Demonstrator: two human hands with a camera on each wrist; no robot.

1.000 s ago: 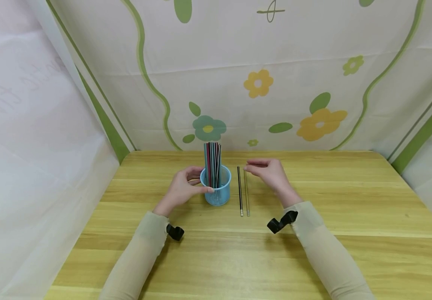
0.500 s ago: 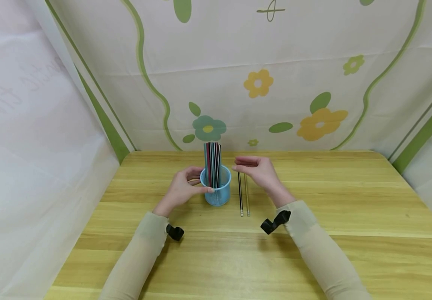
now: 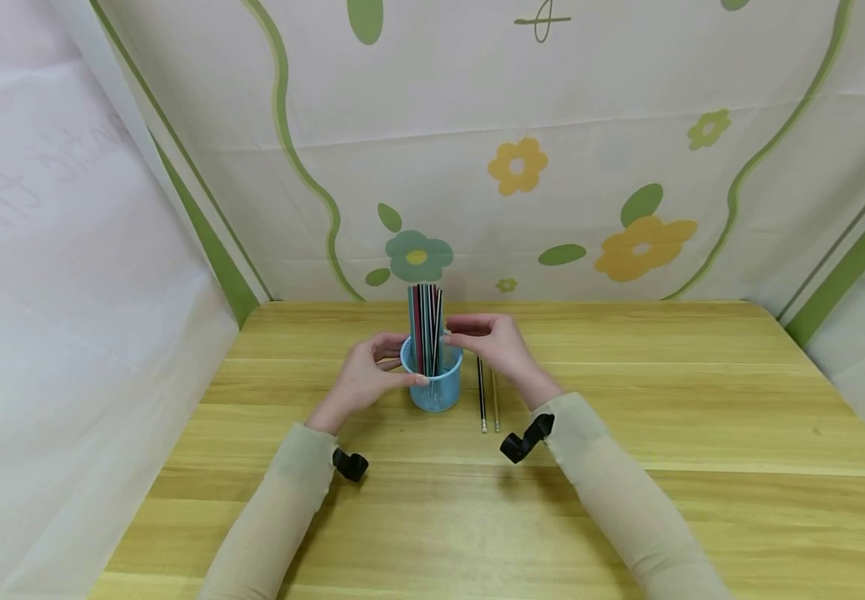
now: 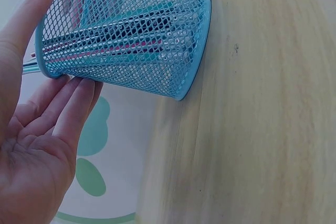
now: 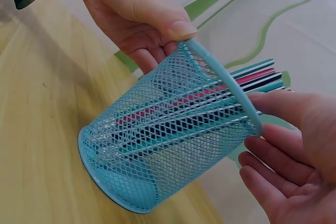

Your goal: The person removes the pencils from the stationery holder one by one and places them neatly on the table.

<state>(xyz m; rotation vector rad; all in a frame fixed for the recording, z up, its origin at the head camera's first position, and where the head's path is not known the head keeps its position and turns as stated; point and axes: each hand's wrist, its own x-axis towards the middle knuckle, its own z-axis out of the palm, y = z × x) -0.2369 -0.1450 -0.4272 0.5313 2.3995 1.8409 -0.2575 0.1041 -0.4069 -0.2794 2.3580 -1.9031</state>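
Observation:
A light blue mesh pen holder (image 3: 434, 396) stands upright on the table, with several pencils (image 3: 425, 321) in teal, red, black and white leaning at its left side. My left hand (image 3: 361, 375) holds the pen holder from the left, its thumb on the front of the rim and its fingers behind. Over the right side of the rim is my right hand (image 3: 496, 346). In the right wrist view its thumb tip (image 5: 257, 97) lies beside the pencils, with a gap to the other fingers. A black pencil (image 3: 482, 400) and a gold pencil (image 3: 496, 404) lie right of the holder, partly hidden beneath that hand.
The wooden table (image 3: 432, 525) ends at a white cloth backdrop (image 3: 432, 100) printed with flowers, just behind the pen holder. Another white cloth (image 3: 65, 292) hangs along the left side. A black camera mount (image 3: 526, 439) sits on the right wrist.
My right hand has moved left, from the far end of the gold pencil, across the black pencil, to the pen holder's rim. My left hand and the pen holder have stayed put.

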